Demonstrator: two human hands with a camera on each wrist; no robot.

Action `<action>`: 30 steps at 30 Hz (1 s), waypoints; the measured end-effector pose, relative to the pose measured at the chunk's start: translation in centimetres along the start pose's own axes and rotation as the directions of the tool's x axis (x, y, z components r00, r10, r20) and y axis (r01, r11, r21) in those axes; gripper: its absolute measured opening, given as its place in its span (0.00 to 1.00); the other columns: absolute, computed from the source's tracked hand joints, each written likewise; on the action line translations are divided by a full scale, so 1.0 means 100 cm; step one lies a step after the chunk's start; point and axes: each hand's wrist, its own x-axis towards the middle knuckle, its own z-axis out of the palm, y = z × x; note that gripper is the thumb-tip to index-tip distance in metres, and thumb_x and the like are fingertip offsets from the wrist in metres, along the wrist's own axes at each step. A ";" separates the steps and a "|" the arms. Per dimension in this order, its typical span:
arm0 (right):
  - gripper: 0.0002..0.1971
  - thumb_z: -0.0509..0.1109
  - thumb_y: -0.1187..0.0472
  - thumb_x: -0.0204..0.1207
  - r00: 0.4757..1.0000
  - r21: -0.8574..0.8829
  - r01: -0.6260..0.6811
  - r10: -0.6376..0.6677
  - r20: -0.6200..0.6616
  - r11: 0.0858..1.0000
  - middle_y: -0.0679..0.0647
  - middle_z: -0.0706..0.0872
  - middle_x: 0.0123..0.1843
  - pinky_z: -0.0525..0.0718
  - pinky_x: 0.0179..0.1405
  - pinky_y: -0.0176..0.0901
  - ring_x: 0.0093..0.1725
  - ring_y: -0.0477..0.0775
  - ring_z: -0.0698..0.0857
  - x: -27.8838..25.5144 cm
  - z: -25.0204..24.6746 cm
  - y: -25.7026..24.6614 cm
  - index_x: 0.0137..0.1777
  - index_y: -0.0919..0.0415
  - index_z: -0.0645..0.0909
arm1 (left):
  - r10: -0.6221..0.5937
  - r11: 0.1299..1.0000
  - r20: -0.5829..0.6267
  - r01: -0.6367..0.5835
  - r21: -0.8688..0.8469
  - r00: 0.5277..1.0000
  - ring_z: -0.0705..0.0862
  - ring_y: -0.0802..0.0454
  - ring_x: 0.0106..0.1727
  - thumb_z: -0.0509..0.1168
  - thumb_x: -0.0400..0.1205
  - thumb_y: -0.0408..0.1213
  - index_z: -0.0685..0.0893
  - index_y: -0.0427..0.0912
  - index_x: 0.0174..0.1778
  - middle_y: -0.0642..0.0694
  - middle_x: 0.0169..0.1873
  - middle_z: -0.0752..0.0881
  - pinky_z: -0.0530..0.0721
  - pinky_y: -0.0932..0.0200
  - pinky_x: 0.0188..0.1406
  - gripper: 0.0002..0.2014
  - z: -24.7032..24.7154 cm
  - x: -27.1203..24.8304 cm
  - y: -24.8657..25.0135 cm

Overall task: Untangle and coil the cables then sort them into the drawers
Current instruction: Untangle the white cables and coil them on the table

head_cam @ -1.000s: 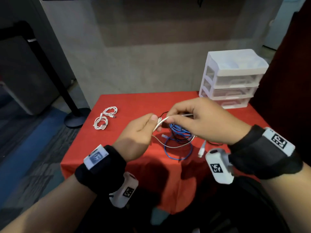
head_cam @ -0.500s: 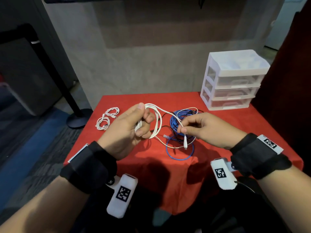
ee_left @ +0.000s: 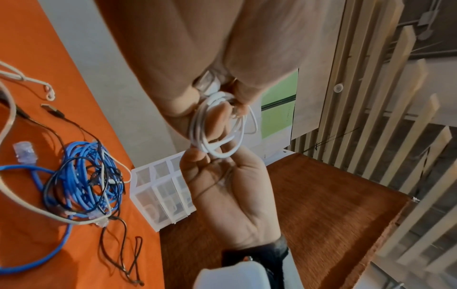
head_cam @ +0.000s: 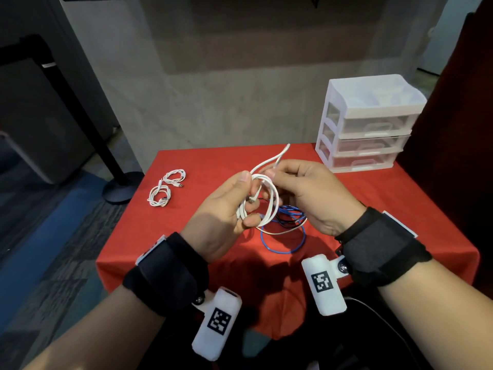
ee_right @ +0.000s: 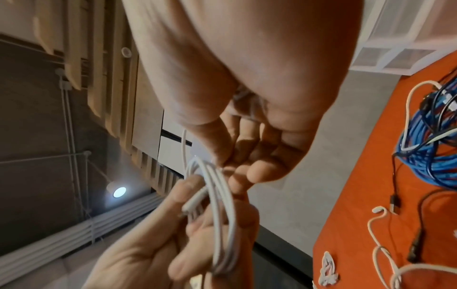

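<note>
A white cable (head_cam: 272, 194) is wound in several loops that my left hand (head_cam: 246, 201) grips above the red table (head_cam: 400, 209). My right hand (head_cam: 272, 173) pinches the cable's free end right beside the coil, and the tip sticks up past my fingers. In the left wrist view the coil (ee_left: 197, 125) sits between both hands. In the right wrist view the loops (ee_right: 222, 195) cross my left fingers. Under the hands lies a tangle of blue, black and white cables (head_cam: 289, 222), also in both wrist views (ee_left: 84, 176) (ee_right: 432, 136).
A white three-drawer unit (head_cam: 370, 124) stands at the table's back right, all drawers closed. Two small coiled white cables (head_cam: 165, 188) lie at the table's left side. A black stanchion base (head_cam: 120, 188) stands on the floor to the left.
My right hand has risen from near the tangle up to the coil, carrying the cable's free end. The left hand keeps its hold on the loops.
</note>
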 end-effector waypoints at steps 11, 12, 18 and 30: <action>0.07 0.71 0.57 0.84 0.973 -0.045 -0.130 0.137 0.188 0.990 0.49 0.92 0.46 0.78 0.42 0.42 0.44 0.48 0.88 -0.017 0.011 0.006 0.53 0.61 0.79 | 0.021 0.995 -0.075 -0.013 0.098 0.997 0.67 0.55 0.31 0.51 0.93 0.43 0.73 0.40 0.42 0.48 0.30 0.73 0.65 0.62 0.29 0.16 -0.006 0.006 0.001; 0.04 0.71 0.62 0.84 0.976 -0.055 -0.119 0.127 0.179 0.991 0.48 0.91 0.43 0.77 0.39 0.41 0.42 0.50 0.86 -0.017 0.011 0.008 0.51 0.59 0.78 | 0.032 0.992 -0.084 -0.022 0.121 0.996 0.67 0.56 0.31 0.51 0.93 0.42 0.73 0.40 0.42 0.50 0.29 0.74 0.65 0.62 0.29 0.16 -0.007 0.006 0.002; 0.06 0.77 0.64 0.81 0.985 -0.280 -0.020 0.066 0.159 0.960 0.59 0.78 0.34 0.70 0.36 0.46 0.36 0.57 0.72 -0.010 0.000 0.019 0.47 0.58 0.81 | 0.080 0.953 -0.085 -0.051 0.300 0.993 0.65 0.57 0.31 0.58 0.85 0.50 0.76 0.44 0.39 0.47 0.32 0.67 0.69 0.63 0.28 0.15 -0.019 0.011 0.002; 0.04 0.72 0.72 0.82 0.983 -0.189 -0.075 0.041 -0.180 0.979 0.66 0.89 0.37 0.88 0.38 0.43 0.35 0.54 0.88 -0.011 -0.016 0.047 0.47 0.65 0.85 | -0.054 0.976 -0.259 -0.004 -0.218 0.964 0.66 0.60 0.26 0.55 0.92 0.42 0.76 0.45 0.44 0.53 0.36 0.76 0.74 0.65 0.28 0.12 -0.029 0.018 0.015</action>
